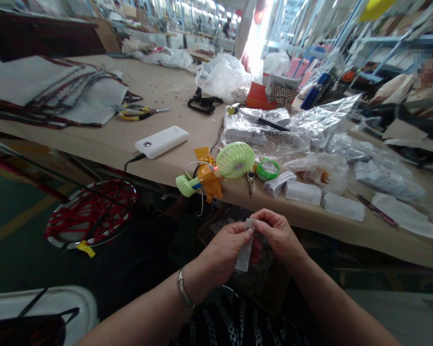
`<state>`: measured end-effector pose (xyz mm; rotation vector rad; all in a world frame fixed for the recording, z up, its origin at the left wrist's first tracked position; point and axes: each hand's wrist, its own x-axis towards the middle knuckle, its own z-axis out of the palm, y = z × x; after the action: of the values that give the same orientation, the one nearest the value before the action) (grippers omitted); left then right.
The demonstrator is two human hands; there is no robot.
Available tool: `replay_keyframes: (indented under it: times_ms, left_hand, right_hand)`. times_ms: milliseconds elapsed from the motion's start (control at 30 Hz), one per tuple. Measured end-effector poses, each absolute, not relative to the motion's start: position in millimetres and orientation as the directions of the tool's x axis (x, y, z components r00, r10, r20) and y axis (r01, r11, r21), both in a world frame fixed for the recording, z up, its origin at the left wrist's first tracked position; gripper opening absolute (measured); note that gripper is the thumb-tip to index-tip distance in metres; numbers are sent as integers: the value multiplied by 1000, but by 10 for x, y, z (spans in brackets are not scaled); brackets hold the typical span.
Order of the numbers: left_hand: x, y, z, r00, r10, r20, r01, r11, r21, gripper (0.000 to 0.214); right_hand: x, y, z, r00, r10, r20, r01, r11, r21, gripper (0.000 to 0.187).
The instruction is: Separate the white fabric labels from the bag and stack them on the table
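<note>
Just off the table's front edge, my two hands meet around a narrow white printed label [243, 257]. My left hand [224, 250] is closed, its thumb and fingers pinching the upper part of the label. The fingertips of my right hand [277, 234] are closed on the label's top end. Below the fingers the printed strip hangs down at a slight tilt. Close by on the table edge lie several stacks of white labels [303, 192], with a small green round container [267, 169] and a soldering-iron-like tool [251, 181] to their left.
A green fan [235, 160] is taped to the table edge, near a white power bank [162, 142]. Pliers [139, 112] lie by stacked fabric pieces [57, 89]. Plastic bags [266, 129] cover the right side, near a thin pen-like tool [377, 210]. A red-strapped stool [92, 211] stands lower left.
</note>
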<state>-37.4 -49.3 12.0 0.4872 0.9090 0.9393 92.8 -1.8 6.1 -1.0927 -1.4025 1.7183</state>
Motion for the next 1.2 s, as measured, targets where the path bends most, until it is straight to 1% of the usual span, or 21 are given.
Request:
replay_keyframes:
  times_ms: [67, 100, 133, 200, 267, 333, 400, 467, 567, 700, 767, 833, 867, 933, 1033, 1100, 1200]
  left_hand:
    - [-390, -477, 117, 282, 849, -447, -497, 528, 689, 19]
    - [-396, -469, 115, 287, 849, -444, -503, 528, 684, 19]
    - [-401, -462, 113, 291, 850, -439, -506, 526, 683, 19]
    - [-408, -452, 109, 296, 853, -430, -502, 521, 690, 18]
    - [-409, -447, 104, 293, 854, -430, -487, 520, 701, 17]
    - [-405, -445, 99, 289, 858, -425, -480, 514, 711, 15]
    - [-398, -441, 96, 285, 860, -423, -482, 510, 712, 14]
    - [-392, -437, 98, 281, 858, -430, -486, 514, 708, 15]
    - [-389, -428, 108, 264, 858, -440, -483, 513, 709, 17]
    - [-396, -412, 107, 243, 864, -441, -472, 502, 724, 14]
    - [-404, -397, 102, 238, 876, -420, -468, 482, 741, 17]
    - [-414, -375, 101, 229, 887, -400, -457, 461, 761, 22]
    - [-419, -363, 102, 220, 892, -395, -447, 452, 772, 24]
    - [-425, -336, 101, 194, 901, -388, -422, 433, 797, 24]
    - [-427, -294, 82, 140, 924, -356, -369, 382, 847, 22]
    - [-427, -267, 57, 121, 936, -331, -331, 352, 876, 22]
    - [-428, -228, 17, 107, 947, -302, -276, 320, 906, 22]
  right_hand:
    - [924, -30, 57, -425, 889, -171, 47, -167, -985, 17]
    - [925, -36, 53, -411, 902, -133, 67, -115, -991, 18]
    - [929, -42, 47, -394, 916, -75, 96, -40, -995, 18]
    - [941, -52, 34, -375, 923, 85, 192, 167, -967, 21]
    - [957, -54, 25, -408, 883, 233, 311, 374, -874, 27]
    - [971, -47, 19, -469, 821, 325, 402, 527, -749, 30]
    - [981, -34, 11, -514, 780, 357, 447, 599, -664, 28]
    - [986, -23, -1, -520, 772, 366, 461, 614, -640, 27]
    - [980, -20, -14, -473, 805, 358, 457, 572, -681, 32]
    - [953, -21, -5, -481, 840, 249, 411, 467, -783, 25]
    - [937, -2, 4, -447, 878, 169, 343, 342, -875, 26]
    - [923, 36, 9, -395, 916, 75, 229, 178, -957, 27]
    - [916, 60, 10, -381, 924, 26, 171, 99, -980, 25]
    - [902, 106, 8, -386, 920, -60, 88, -28, -996, 18]
    - [871, 148, 0, -449, 881, -149, -8, -170, -985, 14]
    - [849, 159, -7, -496, 854, -157, -73, -221, -972, 12]
    - [828, 177, -14, -502, 855, -132, -111, -215, -970, 12]
